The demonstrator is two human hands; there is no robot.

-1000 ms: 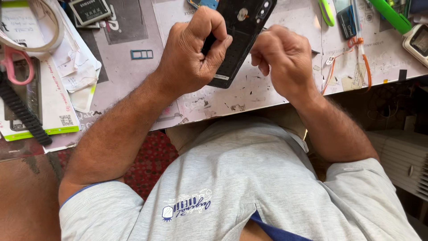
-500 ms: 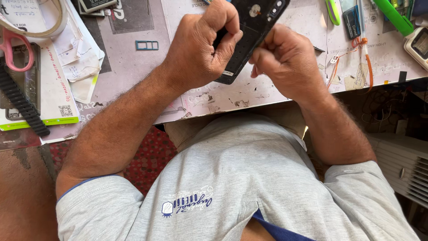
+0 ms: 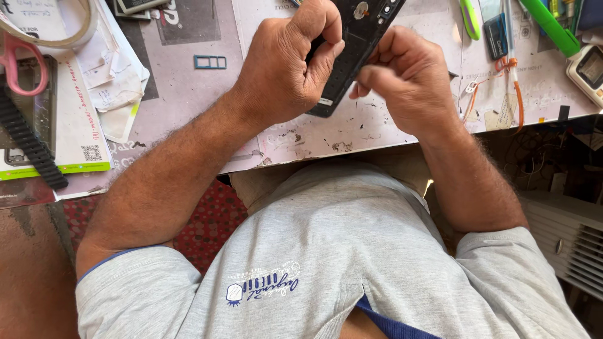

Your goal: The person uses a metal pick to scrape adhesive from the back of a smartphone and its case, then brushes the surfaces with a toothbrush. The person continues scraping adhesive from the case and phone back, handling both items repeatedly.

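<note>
Since the earlier frame we note both hands shifted slightly up the bench, our left hand clamping the black phone housing steady over the papered worktop while our right hand pinches fingertips closed at its edge.

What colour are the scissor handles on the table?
Pink. The scissor handles show at the left edge of the head view.

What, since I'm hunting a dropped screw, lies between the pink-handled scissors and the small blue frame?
In the head view, crumpled white papers lie between the pink-handled scissors and the small blue frame.
</note>
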